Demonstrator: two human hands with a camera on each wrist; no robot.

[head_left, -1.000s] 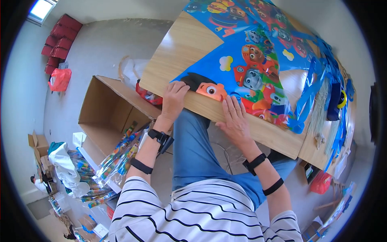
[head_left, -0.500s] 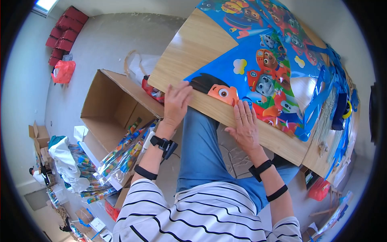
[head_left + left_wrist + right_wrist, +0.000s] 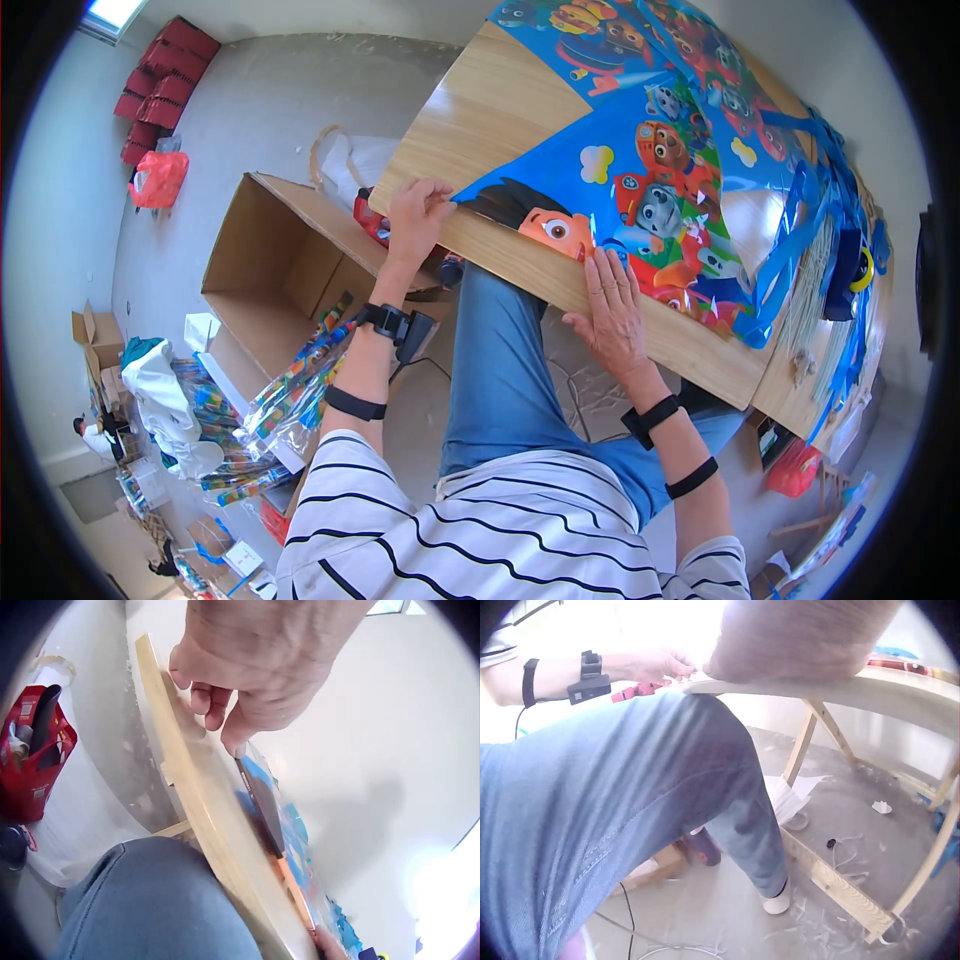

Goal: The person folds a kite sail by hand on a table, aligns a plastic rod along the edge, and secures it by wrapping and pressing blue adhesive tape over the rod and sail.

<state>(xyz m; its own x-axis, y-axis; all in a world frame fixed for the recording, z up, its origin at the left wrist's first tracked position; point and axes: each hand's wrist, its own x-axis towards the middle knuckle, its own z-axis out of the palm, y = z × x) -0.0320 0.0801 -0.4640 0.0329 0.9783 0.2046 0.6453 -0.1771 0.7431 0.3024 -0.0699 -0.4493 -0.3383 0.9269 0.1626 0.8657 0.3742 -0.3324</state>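
A blue plastic sheet (image 3: 560, 165) printed with cartoon dogs and a boy's face lies on the wooden table (image 3: 470, 100), one side along the near edge. At its left corner is my left hand (image 3: 418, 215), fingers loosely bent. In the left wrist view the thumb (image 3: 237, 739) of that hand touches the dark corner of the sheet, with a gap between thumb and fingertips. Flat over the near edge lies my right hand (image 3: 612, 310), straight fingers resting on the sheet beside the printed face. In the right wrist view that hand is a blurred shape above the tabletop.
Blue ribbons (image 3: 800, 235) and a bundle of thin sticks (image 3: 795, 290) lie at the table's right end. An open cardboard box (image 3: 285, 235) stands on the floor at left, near printed rolls in clear wrap (image 3: 290, 400). A red bag (image 3: 34, 761) sits below the table edge.
My left hand lifted off the sheet's near edge and moved left to its corner. The right hand stays flat on the sheet. The head view shifted slightly at first.
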